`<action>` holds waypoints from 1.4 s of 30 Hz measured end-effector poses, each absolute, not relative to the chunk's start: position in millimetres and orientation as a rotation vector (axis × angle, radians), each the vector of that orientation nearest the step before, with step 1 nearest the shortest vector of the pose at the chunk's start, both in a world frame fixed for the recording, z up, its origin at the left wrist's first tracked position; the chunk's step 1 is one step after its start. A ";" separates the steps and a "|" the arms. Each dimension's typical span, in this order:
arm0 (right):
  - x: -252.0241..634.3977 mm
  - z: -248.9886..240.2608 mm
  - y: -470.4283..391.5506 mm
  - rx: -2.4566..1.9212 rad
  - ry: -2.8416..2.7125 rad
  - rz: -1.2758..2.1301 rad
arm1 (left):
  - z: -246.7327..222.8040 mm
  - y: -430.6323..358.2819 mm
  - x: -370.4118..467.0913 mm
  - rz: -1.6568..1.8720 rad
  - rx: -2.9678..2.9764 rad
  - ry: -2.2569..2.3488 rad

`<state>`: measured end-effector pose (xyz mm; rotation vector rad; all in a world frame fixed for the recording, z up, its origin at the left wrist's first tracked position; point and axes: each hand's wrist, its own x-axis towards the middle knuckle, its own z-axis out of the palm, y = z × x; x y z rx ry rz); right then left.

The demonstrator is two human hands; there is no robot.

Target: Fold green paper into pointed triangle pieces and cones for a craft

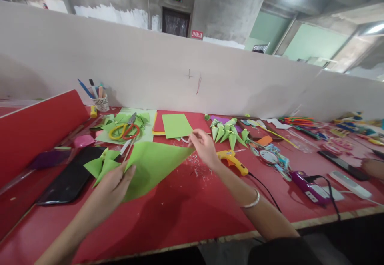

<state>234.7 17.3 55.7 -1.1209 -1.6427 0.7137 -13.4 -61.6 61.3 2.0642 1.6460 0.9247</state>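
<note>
A sheet of light green paper [153,167] is stretched between my two hands above the red table, its left side curling. My left hand [115,183] grips the paper's left edge, with a thin stick beside the fingers. At the paper's right corner, my right hand [202,145] pinches it between thumb and fingers. Just behind lies a square of green paper [177,125] on a stack of red sheets [199,121]. Several finished green paper cones [229,133] lie to the right of it. Folded green paper pieces [105,164] are next to my left hand.
Scissors [124,131] lie on green scraps at the left, near a black phone [70,177] and a pen cup [102,103]. On the right are a yellow glue gun [232,161] with its cord and a purple power strip [310,187]. A white partition [150,69] stands behind.
</note>
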 end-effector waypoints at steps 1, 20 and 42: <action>237.0 51.3 8.5 -1.111 -1.567 0.514 | 59.9 -57.3 -14.5 0.930 2.023 1.680; 219.4 9.4 -24.9 -0.952 -1.315 1.480 | 39.6 -18.9 42.9 0.742 1.656 1.054; 216.4 -4.7 -30.1 -1.121 -1.064 1.488 | 7.1 -29.4 41.0 0.363 1.216 0.895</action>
